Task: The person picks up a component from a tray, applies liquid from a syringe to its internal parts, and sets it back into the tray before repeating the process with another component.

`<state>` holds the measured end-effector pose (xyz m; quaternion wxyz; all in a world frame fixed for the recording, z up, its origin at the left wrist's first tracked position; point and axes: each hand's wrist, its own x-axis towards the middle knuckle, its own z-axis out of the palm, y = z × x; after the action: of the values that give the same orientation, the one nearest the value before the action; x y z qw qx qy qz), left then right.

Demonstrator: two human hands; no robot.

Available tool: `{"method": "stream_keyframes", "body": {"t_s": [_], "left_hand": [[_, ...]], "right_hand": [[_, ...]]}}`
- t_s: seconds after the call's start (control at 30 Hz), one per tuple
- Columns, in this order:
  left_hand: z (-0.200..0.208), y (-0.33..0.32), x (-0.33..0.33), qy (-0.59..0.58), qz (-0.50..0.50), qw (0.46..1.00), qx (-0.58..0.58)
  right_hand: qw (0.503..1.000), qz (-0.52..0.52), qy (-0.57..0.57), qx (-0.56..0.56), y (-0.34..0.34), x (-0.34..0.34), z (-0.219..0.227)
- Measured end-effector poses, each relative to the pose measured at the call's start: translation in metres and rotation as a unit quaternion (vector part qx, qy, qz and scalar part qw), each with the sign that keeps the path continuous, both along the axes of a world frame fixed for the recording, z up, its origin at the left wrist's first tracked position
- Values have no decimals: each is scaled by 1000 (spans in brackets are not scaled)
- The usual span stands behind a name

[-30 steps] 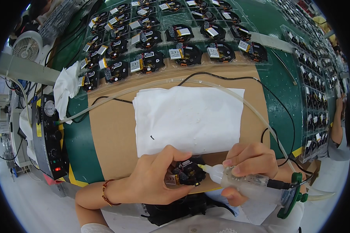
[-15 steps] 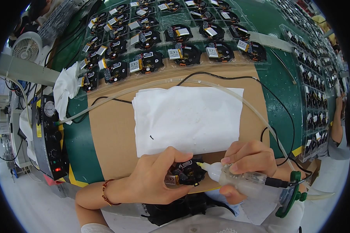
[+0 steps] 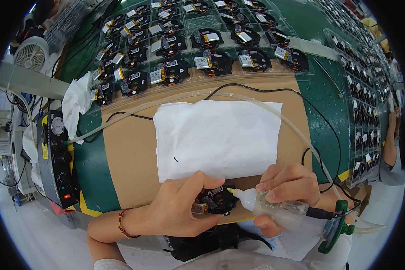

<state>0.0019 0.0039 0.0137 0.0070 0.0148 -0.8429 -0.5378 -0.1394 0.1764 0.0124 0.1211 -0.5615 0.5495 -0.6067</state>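
Between thumb and fingers, my left hand grips a round black electronic module by its rim, just in front of the white cloth's near edge. A small silver battery pouch shows at the module's left side, partly covered by the fingers. My right hand is closed around a clear dispensing syringe, held nearly level. Its pale yellowish tip meets or nearly meets the module's right upper edge; exact contact is too small to tell. A green cap with a hose closes the syringe's rear end.
A folded white cloth lies on brown cardboard. Behind it, clear trays hold several similar modules. A hose and black cable arch across. At left stands a dispenser controller; tweezers lie at right.
Hardly anything differs. The module and my left fingers have shifted very slightly, while the syringe tip stays at the module's edge.
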Motion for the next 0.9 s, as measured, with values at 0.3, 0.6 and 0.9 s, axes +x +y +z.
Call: {"method": "stream_keyframes", "body": {"t_s": [0.3, 0.6, 0.9], "left_hand": [[0, -1, 1, -17, 5, 1000, -1], [0, -2, 0, 1, -22, 999, -35], [-1, -2, -3, 24, -30, 999, -36]], "right_hand": [[999, 1, -29, -26, -4, 2, -2], [999, -4, -38, -27, -3, 5, -4], [999, 1, -39, -18, -5, 2, -2]]}}
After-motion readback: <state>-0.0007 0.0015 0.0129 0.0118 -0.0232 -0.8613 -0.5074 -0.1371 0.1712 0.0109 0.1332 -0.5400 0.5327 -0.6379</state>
